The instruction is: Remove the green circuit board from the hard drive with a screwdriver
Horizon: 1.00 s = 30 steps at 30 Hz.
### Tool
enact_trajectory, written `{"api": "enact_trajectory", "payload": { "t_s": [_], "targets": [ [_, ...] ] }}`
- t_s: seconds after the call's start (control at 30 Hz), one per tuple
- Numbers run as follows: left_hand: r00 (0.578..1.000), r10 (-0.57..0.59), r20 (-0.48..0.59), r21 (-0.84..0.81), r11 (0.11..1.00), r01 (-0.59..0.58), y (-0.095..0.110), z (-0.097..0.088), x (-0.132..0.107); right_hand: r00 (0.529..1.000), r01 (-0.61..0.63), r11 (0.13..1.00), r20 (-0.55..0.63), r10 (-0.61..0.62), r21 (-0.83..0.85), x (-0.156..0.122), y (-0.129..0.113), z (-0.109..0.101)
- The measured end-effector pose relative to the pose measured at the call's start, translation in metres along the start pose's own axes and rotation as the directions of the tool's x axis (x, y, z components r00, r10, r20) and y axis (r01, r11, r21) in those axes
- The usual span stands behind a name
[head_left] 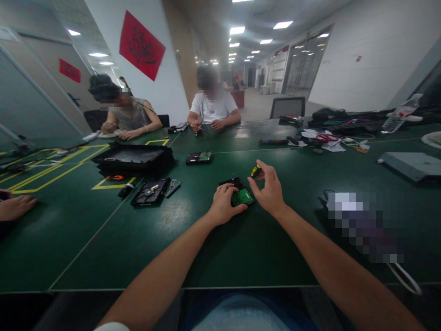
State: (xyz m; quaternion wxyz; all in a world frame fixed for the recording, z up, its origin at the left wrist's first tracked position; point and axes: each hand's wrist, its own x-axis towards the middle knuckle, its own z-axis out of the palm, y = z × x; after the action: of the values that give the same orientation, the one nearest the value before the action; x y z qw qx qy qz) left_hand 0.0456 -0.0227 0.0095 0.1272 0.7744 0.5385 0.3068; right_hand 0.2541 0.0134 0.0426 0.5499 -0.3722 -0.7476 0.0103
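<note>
A hard drive [242, 196] with a green circuit board facing up lies on the green table in front of me. My left hand [223, 202] grips it from the left, fingers over its far side and thumb along its near edge, covering part of it. Just to the right, my right hand [269, 188] holds a screwdriver [256, 171] with a yellow and black handle between thumb and fingers. Its shaft and tip cannot be made out, so whether it touches the drive is unclear.
Beyond lies another hard drive [199, 158]. To the left are a black tray [134, 157], an opened black casing [150, 192] and a loose circuit board [172, 187]. A grey metal box [413, 166] stands right, near a plastic bottle [401, 114]. Two people sit across the table; another person's hand [17, 205] rests far left.
</note>
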Motion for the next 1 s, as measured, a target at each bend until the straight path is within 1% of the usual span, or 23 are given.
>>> {"api": "enact_trajectory", "payload": {
  "t_s": [0.17, 0.33, 0.57, 0.83, 1.0],
  "targets": [
    [1.000, -0.001, 0.002, 0.005, 1.000, 0.001, -0.0005, -0.0002, 0.0005, 1.000, -0.005, 1.000, 0.024, 0.005, 0.024, -0.0006, -0.0007, 0.0001],
    [1.000, -0.008, 0.003, 0.006, 1.000, 0.008, 0.0006, -0.0006, 0.0000, 1.000, 0.004, 1.000, 0.013, -0.004, -0.002, 0.0002, 0.0000, -0.0001],
    [1.000, -0.012, -0.002, -0.016, 1.000, 0.012, 0.0043, -0.0025, -0.0004, 1.000, -0.009, 1.000, 0.027, 0.008, 0.014, 0.0001, 0.0009, -0.0005],
    [1.000, -0.008, -0.001, -0.008, 1.000, 0.008, 0.0054, -0.0035, -0.0007, 1.000, 0.005, 0.999, 0.024, -0.006, 0.033, -0.0007, 0.0011, 0.0004],
    [1.000, -0.014, -0.002, -0.005, 1.000, 0.014, 0.0060, -0.0037, -0.0006, 1.000, -0.001, 1.000, 0.018, 0.001, 0.006, -0.0005, 0.0014, 0.0003]
  ]
}}
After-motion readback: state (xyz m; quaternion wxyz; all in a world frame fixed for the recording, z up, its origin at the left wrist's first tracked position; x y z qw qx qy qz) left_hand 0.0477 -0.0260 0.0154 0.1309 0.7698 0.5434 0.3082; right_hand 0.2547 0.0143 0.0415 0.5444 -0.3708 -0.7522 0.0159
